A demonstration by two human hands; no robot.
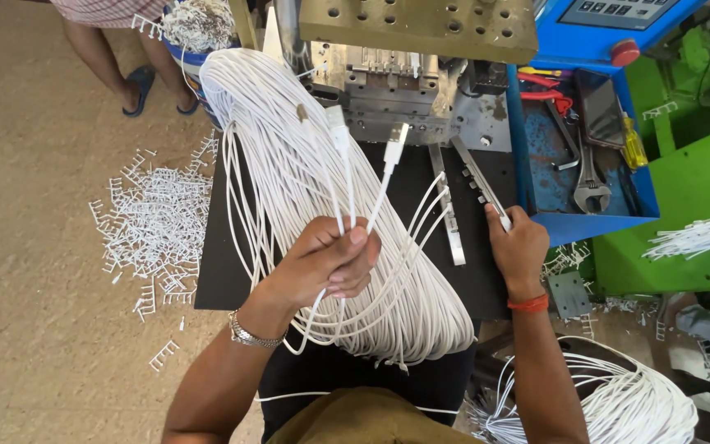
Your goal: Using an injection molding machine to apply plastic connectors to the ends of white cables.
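- The left hand (326, 261) was raised over the black work board (223, 263), its fingers curled shut around two white cables (371, 210) pinched between thumb and forefinger.
- Both cables rose from that grip toward the machine, each ending in a white plug with a metal tip (394, 141), one just left of the other.
- A thick bundle of white cable (289, 156) lay looped across the board and over the person's lap, passing under and beside the left hand.
- The right hand (518, 245) rested at the board's right edge, fingers closed on the near end of a slim metal strip (478, 177) that ran diagonally up toward the machine's steel die block (388, 78).
- A second, flatter metal bar (447, 205) lay just left of that strip, apart from the hand.
- A silver bracelet sat on the left wrist and a red band on the right.
- To the right, a blue tray (573, 226) held an adjustable wrench (589, 185), red-handled pliers and a dark phone.
- White plastic scraps (154, 226) were scattered on the floor to the left of the board.
- Another coil of white cable (626, 403) lay at the lower right.
- Another person's legs in sandals (137, 82) stood at the upper left, well apart from the hands.
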